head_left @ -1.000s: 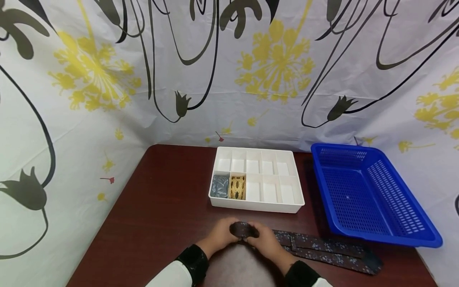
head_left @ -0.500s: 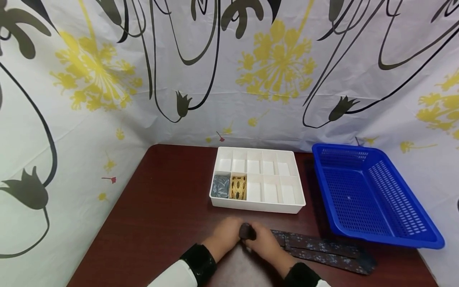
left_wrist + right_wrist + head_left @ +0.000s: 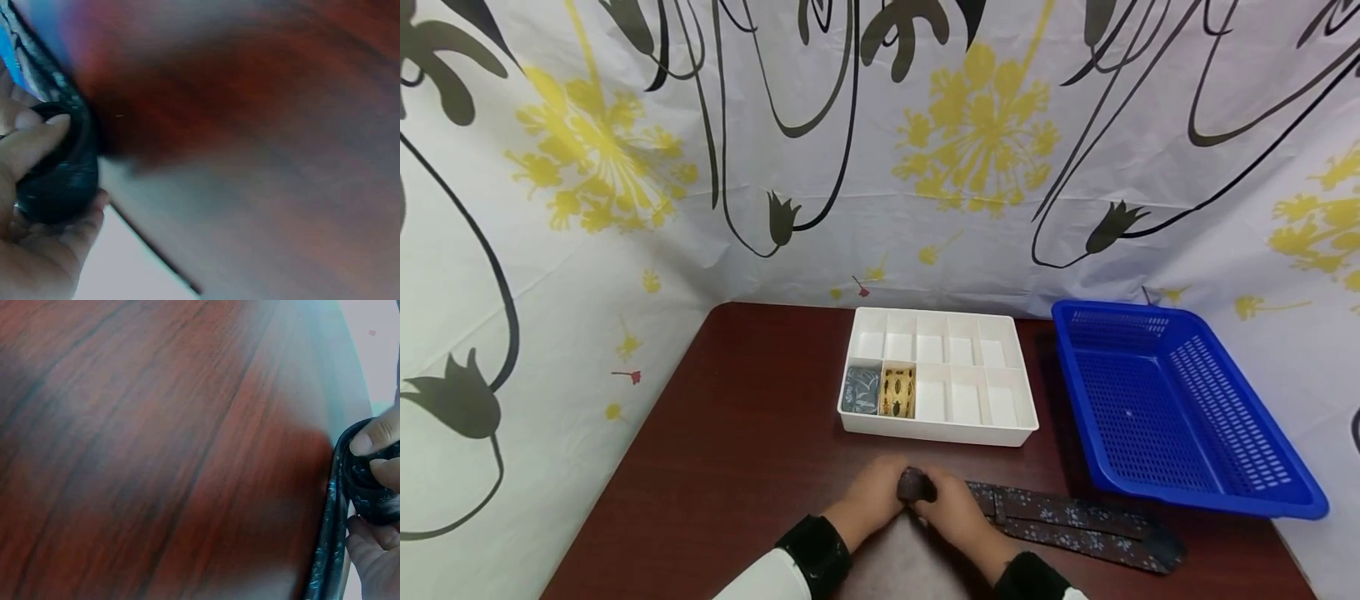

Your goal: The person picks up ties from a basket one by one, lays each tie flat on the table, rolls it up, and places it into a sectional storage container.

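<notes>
A dark floral necktie (image 3: 1075,521) lies along the front of the brown table (image 3: 737,417), its left end wound into a small roll (image 3: 913,486). My left hand (image 3: 874,498) and right hand (image 3: 953,508) both grip that roll from either side. In the left wrist view the thumb and fingers curl round the dark roll (image 3: 59,169). The right wrist view shows fingertips (image 3: 375,437) pinching the roll (image 3: 369,487), with the tie's loose strip running down beside them.
A white divided organiser (image 3: 1022,429) stands behind the hands, holding a grey rolled tie (image 3: 861,389) and a yellow patterned one (image 3: 897,392) in its front left cells. A blue plastic basket (image 3: 1285,496) sits at the right. Patterned curtain walls surround the table.
The hands have closed in around the roll, which has turned and looks smaller. The tie's loose tail has drawn slightly leftward.
</notes>
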A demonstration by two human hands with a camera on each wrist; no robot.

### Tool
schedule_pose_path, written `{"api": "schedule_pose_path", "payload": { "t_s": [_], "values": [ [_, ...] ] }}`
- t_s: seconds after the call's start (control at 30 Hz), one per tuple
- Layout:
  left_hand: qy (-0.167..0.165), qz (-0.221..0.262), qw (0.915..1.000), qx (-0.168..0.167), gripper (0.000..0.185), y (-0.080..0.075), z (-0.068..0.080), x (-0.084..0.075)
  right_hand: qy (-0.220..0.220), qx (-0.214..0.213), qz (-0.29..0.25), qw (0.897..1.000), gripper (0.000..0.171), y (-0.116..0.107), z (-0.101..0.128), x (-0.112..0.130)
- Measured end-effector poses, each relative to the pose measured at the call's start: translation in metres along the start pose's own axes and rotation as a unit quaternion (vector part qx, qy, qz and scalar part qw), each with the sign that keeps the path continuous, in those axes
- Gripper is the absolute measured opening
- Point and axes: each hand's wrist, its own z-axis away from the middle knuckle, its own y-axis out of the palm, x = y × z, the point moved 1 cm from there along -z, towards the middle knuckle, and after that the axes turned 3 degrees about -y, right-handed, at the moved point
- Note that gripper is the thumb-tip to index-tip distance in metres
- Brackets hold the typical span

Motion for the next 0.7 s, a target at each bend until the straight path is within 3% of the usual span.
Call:
{"api": "schedule_pose_path", "payload": {
  "t_s": [0.13, 0.27, 0.37, 0.53, 0.7],
  "values": [
    [0.012, 0.105, 0.9944, 0.002, 0.033, 0.006, 0.001, 0.013, 0.010, -0.013, -0.029, 0.999, 0.044, 0.003, 0.001, -0.008],
    [0.008, 0.197, 0.9803, 0.012, 0.043, 0.010, 0.003, 0.022, 0.028, -0.023, -0.053, 0.998, 0.044, 0.005, 0.003, -0.016],
    [-0.003, 0.241, 0.9704, 0.016, 0.046, 0.012, 0.004, 0.025, 0.028, -0.026, -0.073, 0.997, 0.043, 0.005, 0.005, -0.020],
    [-0.018, 0.257, 0.9661, 0.013, 0.041, 0.015, 0.002, 0.027, 0.025, -0.021, -0.095, 0.995, 0.042, 0.003, 0.005, -0.023],
    [-0.008, 0.230, 0.9732, 0.006, 0.035, 0.013, 0.001, 0.027, 0.019, -0.022, -0.098, 0.995, 0.042, 0.002, 0.005, -0.023]
  ]
}}
